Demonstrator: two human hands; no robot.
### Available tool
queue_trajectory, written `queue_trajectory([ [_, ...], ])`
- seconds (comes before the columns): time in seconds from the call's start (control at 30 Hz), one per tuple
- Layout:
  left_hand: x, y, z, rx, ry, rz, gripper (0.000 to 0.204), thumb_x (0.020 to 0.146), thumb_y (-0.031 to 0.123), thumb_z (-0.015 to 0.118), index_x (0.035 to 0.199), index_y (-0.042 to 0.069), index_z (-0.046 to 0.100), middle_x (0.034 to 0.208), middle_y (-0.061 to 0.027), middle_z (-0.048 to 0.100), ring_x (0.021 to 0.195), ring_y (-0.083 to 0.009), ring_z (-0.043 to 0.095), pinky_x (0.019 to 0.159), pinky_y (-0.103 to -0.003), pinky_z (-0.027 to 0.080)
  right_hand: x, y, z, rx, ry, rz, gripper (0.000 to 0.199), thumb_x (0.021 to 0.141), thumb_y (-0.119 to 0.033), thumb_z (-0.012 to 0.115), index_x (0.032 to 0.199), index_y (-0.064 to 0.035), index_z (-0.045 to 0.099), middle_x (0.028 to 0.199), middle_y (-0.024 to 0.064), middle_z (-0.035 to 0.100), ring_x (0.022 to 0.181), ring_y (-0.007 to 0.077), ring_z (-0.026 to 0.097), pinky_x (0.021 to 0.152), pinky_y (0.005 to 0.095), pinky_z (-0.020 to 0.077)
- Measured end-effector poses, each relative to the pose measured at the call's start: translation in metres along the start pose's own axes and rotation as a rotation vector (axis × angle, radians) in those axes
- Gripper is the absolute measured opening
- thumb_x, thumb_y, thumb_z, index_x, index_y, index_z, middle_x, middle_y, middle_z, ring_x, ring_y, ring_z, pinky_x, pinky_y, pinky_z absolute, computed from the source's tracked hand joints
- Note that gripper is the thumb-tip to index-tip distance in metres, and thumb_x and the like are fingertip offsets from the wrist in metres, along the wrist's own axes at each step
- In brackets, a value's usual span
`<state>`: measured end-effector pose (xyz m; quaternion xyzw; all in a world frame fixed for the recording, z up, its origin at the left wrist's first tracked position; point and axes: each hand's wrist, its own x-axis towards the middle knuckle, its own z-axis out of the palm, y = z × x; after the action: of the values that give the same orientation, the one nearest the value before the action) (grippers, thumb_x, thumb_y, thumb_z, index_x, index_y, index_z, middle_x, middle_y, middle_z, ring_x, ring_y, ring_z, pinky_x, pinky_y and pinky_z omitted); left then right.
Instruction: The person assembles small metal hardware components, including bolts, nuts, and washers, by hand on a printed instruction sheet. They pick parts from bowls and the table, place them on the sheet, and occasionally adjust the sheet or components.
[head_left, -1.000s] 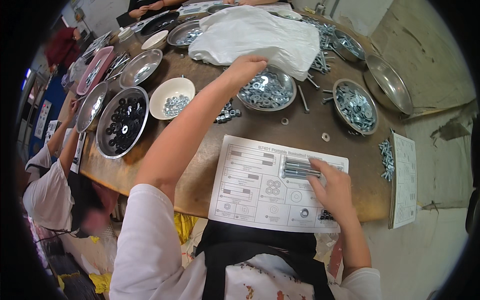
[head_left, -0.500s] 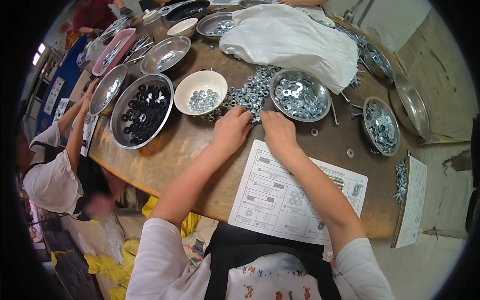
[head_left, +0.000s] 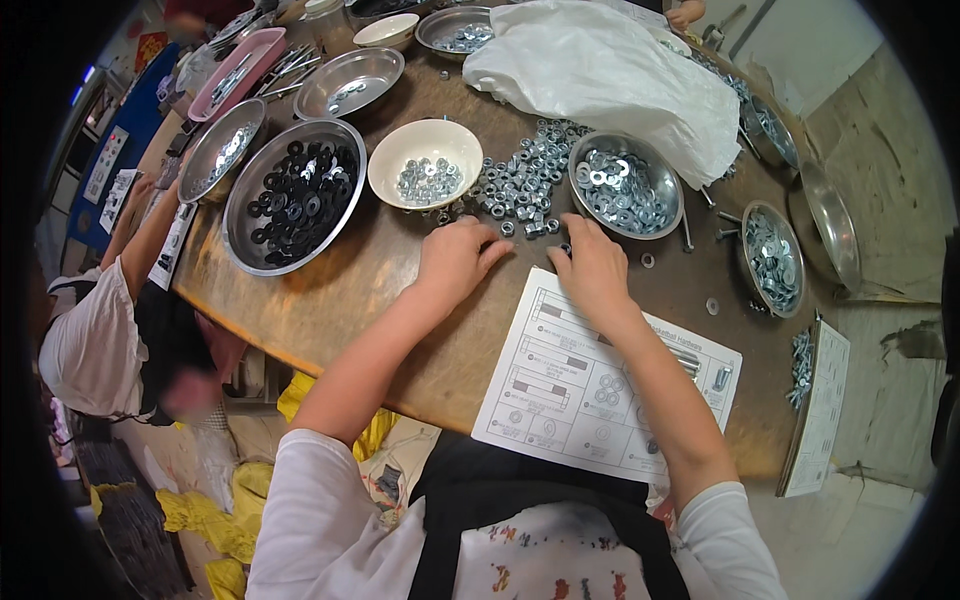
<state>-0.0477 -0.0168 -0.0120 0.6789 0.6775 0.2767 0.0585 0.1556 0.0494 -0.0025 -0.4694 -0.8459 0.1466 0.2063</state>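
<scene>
A loose heap of metal hex nuts (head_left: 525,180) lies on the wooden table in front of me. My left hand (head_left: 455,258) rests at the heap's near left edge, thumb apart from the fingers and nothing visible between them. By the near right edge is my right hand (head_left: 597,265), with a small dark nut (head_left: 566,248) between thumb and forefinger. Left of the heap sits a cream bowl (head_left: 387,160) with small nuts. A steel bowl of washers (head_left: 625,190) stands just beyond my right fingers. Under my right forearm lies a printed parts sheet (head_left: 545,390) with several bolts on it.
A large steel bowl of black washers (head_left: 300,200) stands at left, other metal bowls (head_left: 350,85) behind it. A white plastic sack (head_left: 610,75) covers the far middle. Another washer bowl (head_left: 772,260) is at right. A co-worker (head_left: 110,330) works at the left edge.
My hands have moved apart and back from the heap, the right one to the right. The nuts lie more spread out at the near edge. The view has shifted slightly.
</scene>
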Motion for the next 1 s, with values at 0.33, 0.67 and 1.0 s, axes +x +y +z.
queue_trajectory([
  [0.33, -0.021, 0.003, -0.03, -0.37, -0.228, -0.294, 0.047, 0.08, 0.029, 0.078, 0.113, -0.001, 0.065, 0.096, -0.0164, 0.069, 0.086, -0.0347, 0.067, 0.08, -0.041, 0.054, 0.016, 0.006, 0.016, -0.021, 0.015, -0.061, 0.022, 0.081, -0.017, 0.073, 0.096, -0.0054, 0.062, 0.09, 0.0126, 0.065, 0.086, 0.0342, 0.066, 0.074, 0.0465, 0.0517],
  [0.67, -0.06, 0.006, -0.023, -0.297, -0.174, -0.199, 0.016, 0.081, 0.016, 0.076, 0.091, 0.004, 0.071, 0.091, -0.0142, 0.066, 0.084, -0.0322, 0.066, 0.073, -0.039, 0.052, -0.046, 0.006, -0.066, 0.336, 0.076, 0.091, 0.021, 0.082, -0.017, 0.07, 0.098, -0.0042, 0.068, 0.091, 0.01, 0.069, 0.076, 0.0243, 0.066, 0.072, 0.0371, 0.0523],
  [1.0, -0.042, -0.004, 0.011, 0.002, 0.212, 0.224, 0.016, 0.082, 0.014, 0.075, 0.095, 0.004, 0.07, 0.099, -0.0126, 0.068, 0.091, -0.0331, 0.065, 0.08, -0.042, 0.052, -0.152, 0.024, -0.1, 0.252, -0.088, 0.08, 0.019, 0.08, -0.015, 0.074, 0.095, -0.0052, 0.068, 0.086, 0.0072, 0.066, 0.069, 0.0221, 0.064, 0.066, 0.0368, 0.0511],
])
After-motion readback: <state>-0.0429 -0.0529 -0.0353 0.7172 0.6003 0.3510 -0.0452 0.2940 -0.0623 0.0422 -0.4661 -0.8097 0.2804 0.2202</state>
